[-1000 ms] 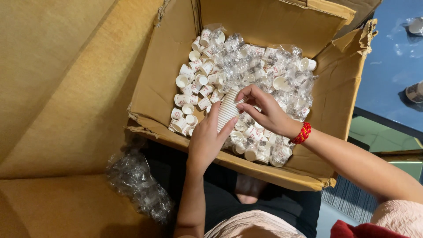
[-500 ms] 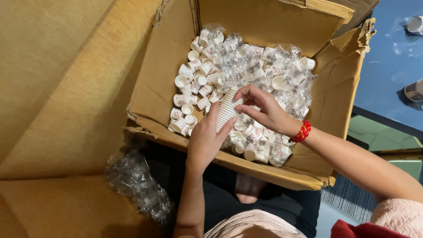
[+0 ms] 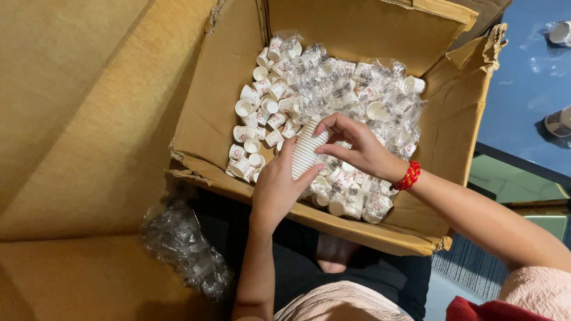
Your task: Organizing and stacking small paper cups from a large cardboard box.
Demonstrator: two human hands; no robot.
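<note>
Both grips meet mid-frame: my left hand [image 3: 276,190] holds a stack of white cups [image 3: 305,151], and my right hand [image 3: 357,148] pinches its top. Below lies the cardboard box [image 3: 220,101] of loose cups [image 3: 256,128], some seemingly wrapped in plastic.

We cannot see the lower part of the white ribbed stack of paper cups [image 3: 306,151]; the left hand [image 3: 276,190] covers it. The right hand [image 3: 357,148] hides its top end. Many small white paper cups [image 3: 253,128] lie buried under crumpled clear plastic wrap [image 3: 351,89]. The open brown cardboard box [image 3: 223,89] is cut off at the top edge.
</note>
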